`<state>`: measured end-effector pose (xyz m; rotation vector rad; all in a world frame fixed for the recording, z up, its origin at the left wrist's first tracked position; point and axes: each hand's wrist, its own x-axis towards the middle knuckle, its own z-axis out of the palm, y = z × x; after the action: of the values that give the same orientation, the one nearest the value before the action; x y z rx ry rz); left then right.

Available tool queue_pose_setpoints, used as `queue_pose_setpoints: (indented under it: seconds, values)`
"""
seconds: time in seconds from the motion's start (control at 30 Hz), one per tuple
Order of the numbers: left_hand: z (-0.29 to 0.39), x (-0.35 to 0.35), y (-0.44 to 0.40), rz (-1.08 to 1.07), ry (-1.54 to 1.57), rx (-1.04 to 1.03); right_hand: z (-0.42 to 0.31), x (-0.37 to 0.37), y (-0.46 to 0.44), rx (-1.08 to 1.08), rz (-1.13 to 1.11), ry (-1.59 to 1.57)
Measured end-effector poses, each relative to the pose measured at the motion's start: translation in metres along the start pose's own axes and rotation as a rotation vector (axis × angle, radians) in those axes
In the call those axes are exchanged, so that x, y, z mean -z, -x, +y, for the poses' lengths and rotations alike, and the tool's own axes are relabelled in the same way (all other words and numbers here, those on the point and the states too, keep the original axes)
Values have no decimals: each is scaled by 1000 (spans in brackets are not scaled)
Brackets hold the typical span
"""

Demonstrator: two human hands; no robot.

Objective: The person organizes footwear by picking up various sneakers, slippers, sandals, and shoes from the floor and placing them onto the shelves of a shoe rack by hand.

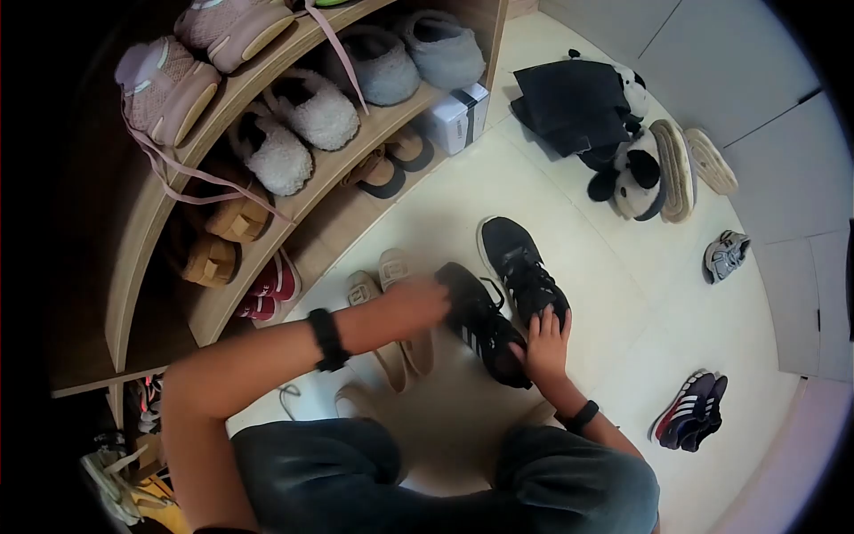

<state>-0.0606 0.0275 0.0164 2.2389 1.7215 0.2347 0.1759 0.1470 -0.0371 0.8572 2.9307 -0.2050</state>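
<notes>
Two black sneakers with white stripes are on the pale floor between my hands. My left hand [420, 303], smeared by motion, is at the toe end of the nearer black sneaker [485, 334], which has a loose lace; its fingers cannot be made out. My right hand [544, 350] has its fingers spread, the fingertips resting on the heel end of the farther black sneaker [520, 262] and the thumb near the heel of the nearer one. Beige flat shoes [393, 267] stand on the floor behind and under my left forearm.
A curved wooden shelf [334, 182] on the left holds fuzzy slippers [325, 116], pink sneakers [169, 89] and brown shoes [211, 260]. Beyond lie a black bag [574, 102] and panda slippers [639, 182]. Grey shoes [727, 256] and striped sneakers [691, 409] stand on the right.
</notes>
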Motion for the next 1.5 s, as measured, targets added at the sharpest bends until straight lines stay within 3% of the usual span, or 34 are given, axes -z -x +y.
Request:
queue_pose_setpoints:
  seconds: [0.1,0.23,0.33,0.53,0.6,0.73,0.83,1.03,1.13,1.33,1.43,1.5]
  values:
    - [11,-8,-41,-122,-107,-54,1,-10,-2,-37,63,-88]
    - [28,-45,-54,-118,-209,-151,3,-17,-4,-63,135,-91]
    - [33,-61,-51,-146,-121,-74,3,-17,-6,-54,184,-91]
    - [42,-65,-51,27,1,52,2,-11,-7,-34,168,-104]
    - [52,-58,-62,-105,13,158,3,-12,-6,-13,199,-101]
    - [61,-69,-78,-181,-13,129,5,-15,-4,-26,204,-101]
    - [65,-70,-83,-339,-52,274,3,-17,-6,-50,196,-62]
    - [59,-60,-80,-282,5,226,5,-13,-5,-1,253,-91]
    - [54,-34,-72,-263,137,112,9,-13,-11,-17,74,-263]
    - [43,36,-62,110,183,85,13,67,-42,172,-38,-294]
    - [43,75,-30,208,236,41,-6,128,-57,311,-12,-229]
    - [39,102,4,132,282,92,-19,158,-70,407,-9,-187]
